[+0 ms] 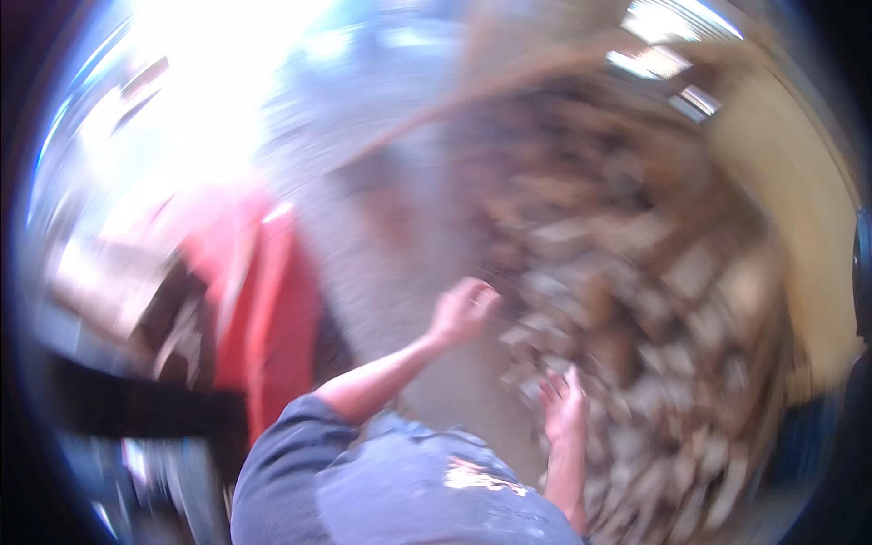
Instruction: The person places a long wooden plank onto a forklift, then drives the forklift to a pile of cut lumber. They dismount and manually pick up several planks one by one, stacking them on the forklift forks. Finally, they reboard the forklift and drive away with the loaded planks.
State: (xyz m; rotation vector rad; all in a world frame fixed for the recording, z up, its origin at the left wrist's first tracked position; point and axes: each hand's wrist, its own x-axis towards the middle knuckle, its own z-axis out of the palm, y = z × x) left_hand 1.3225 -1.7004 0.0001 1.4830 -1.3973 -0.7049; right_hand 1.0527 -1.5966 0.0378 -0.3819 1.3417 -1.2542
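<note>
Firewood point(627, 391), blurred into brown and pale chunks, fills the right half of the view in a broad heap, its near edge running just beside the person's right forearm. A thin brown strip point(436, 113) slants along its upper left border, and a yellowish panel point(786, 173) bounds it on the far right. Between the heap and a red, smooth-sided body point(263, 309) on the left lies a strip of bare grey floor point(350, 245), widening toward the top and giving the arms open room ahead.

The left hand point(465, 309) reaches out over this floor, near the heap's left edge, its fingers bent into a loose curl; whether they close on anything small I cannot tell. The right hand point(565, 407) is wide, fingers parted, in front of the firewood; contact with a piece cannot be made out.

Motion blur smears every outline, so single logs are hard to separate. Glare swallows the upper left. A black bar point(145, 400) crosses the lower left, partly covering what lies behind it. The shirt point(409, 490) hides the ground beneath, and the dark fisheye rim cuts off a blue object point(804, 440) at lower right.
</note>
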